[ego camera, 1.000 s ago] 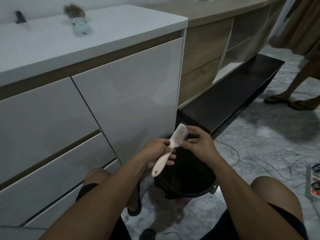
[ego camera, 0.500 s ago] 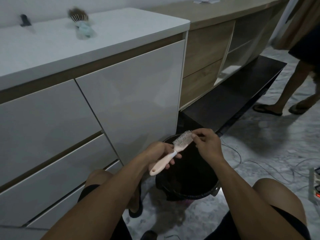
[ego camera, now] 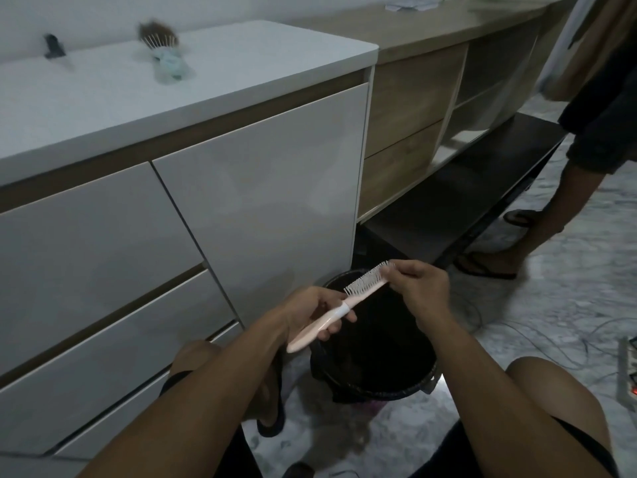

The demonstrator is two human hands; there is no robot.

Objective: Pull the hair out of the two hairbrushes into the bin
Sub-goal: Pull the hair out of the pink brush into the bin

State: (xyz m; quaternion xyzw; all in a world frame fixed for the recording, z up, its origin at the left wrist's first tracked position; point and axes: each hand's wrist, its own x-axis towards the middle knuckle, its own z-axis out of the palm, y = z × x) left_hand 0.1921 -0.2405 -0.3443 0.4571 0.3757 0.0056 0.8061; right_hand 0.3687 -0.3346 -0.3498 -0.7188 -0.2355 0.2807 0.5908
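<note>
My left hand (ego camera: 312,310) grips the handle of a pink hairbrush (ego camera: 339,307), held level over a black bin (ego camera: 375,384) on the floor. The brush's white bristles point up and away and look bare. My right hand (ego camera: 418,288) pinches the far tip of the brush head. A second hairbrush (ego camera: 162,50), pale green and full of brown hair, lies on the white countertop (ego camera: 241,63) at the back left.
White drawer fronts (ego camera: 258,188) stand just left of the bin. A dark low shelf (ego camera: 465,188) runs to the right under wooden cabinets. Another person's legs (ego camera: 537,215) stand at the right. Cables and a power strip (ego camera: 629,370) lie on the marble floor.
The brush has tilted from upright to level, bristles turned up. My right hand moved from the bristles to the brush tip. The other person stepped closer on the right.
</note>
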